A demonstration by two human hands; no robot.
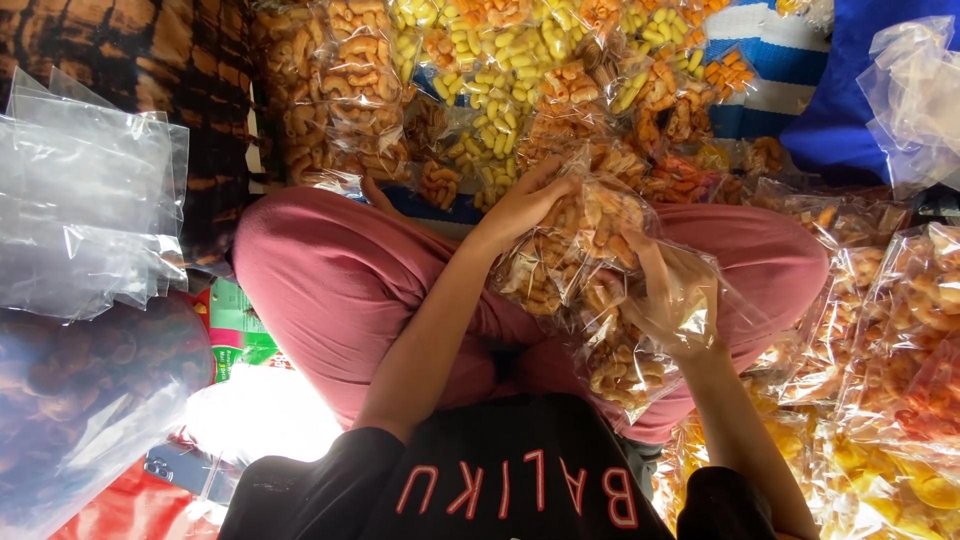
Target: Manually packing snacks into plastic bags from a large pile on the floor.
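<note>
Head view, looking down over my crossed legs in pink trousers [340,290]: I sit among snack packets. My left hand [525,205] reaches forward and its grip is closed around the top of a clear packet of orange-brown curled crackers [600,215], fingers curled over the plastic, thumb toward me. My right hand [665,290] is inside or behind a larger clear bag [620,360] lying on my right thigh, which already has several of these small cracker packets in it; the fingers are bent and pressed against the plastic, but the film hides whether they pinch a packet or only the bag wall, so I cannot tell what that grip holds. The held packet sits just above this bag, touching its upper packets.

Ahead of my knees lies a heap of packets [480,90]: brown curled crackers at the left, yellow tube-shaped puffs in the middle, orange pieces toward the right. They overlap too much for me to count; there are well over a dozen. To my right, more filled clear bags [900,320] are piled, orange-brown above and bright yellow chips lower down. At the far left is a stack of empty clear plastic bags [85,200], many sheets, number not countable. Below it a green and red printed pack [235,335] shows partly, flat on the floor. A blue cloth [835,100] fills the top right corner, with crumpled clear plastic [915,95] on it.
</note>
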